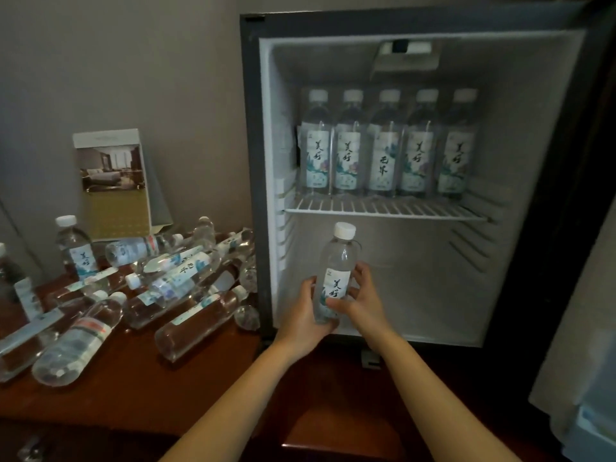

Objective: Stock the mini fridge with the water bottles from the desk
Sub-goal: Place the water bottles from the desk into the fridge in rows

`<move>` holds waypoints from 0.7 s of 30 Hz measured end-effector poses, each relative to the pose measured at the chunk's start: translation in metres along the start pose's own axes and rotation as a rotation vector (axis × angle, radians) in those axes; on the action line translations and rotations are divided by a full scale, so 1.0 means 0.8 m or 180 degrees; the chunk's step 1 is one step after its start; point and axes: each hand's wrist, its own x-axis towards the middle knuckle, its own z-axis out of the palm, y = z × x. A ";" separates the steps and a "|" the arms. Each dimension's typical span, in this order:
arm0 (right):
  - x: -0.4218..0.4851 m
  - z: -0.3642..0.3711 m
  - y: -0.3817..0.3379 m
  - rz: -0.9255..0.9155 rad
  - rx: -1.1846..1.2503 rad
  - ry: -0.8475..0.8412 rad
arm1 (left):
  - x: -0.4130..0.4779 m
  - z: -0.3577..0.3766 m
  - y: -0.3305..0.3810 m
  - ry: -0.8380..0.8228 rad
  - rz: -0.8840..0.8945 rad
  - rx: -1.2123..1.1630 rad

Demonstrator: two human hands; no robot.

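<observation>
Clear plastic bottle (338, 258), upright, gripped by left hand (305, 315) and right hand (363, 301), wire shelf (383, 208) above

L hand (304, 316), R hand (363, 303), both forearms (246, 391) bare.

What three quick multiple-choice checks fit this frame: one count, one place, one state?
1. How many bottles stand on the wire shelf? A) three B) seven C) five
2. Where is the held bottle? A) on that shelf B) before the lower compartment C) lying on the floor
3. What grips it? A) both hands B) one hand C) nothing
Key: 1 C, five white caps in a row; 2 B, it is upright below the shelf line; 3 A, left hand and right hand both wrap it.
</observation>
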 end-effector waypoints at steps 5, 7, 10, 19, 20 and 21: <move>0.047 -0.003 0.011 0.0015 -0.0395 -0.0123 | 0.039 0.015 -0.014 0.0159 0.0048 0.0134; 0.066 0.000 0.016 0.0075 -0.0535 -0.0184 | 0.054 0.017 -0.018 0.0319 0.0031 0.0210; 0.095 0.005 0.022 0.0085 -0.0662 -0.0173 | 0.075 0.016 -0.022 0.0385 -0.0059 0.0259; 0.166 0.029 0.043 0.0086 -0.0844 -0.0008 | 0.115 0.018 -0.042 0.0885 -0.0368 0.0654; 0.171 0.031 0.046 0.0095 -0.0836 0.0016 | 0.117 0.018 -0.043 0.0907 -0.0356 0.0664; 0.176 0.033 0.050 0.0094 -0.0822 0.0040 | 0.119 0.019 -0.044 0.0918 -0.0346 0.0681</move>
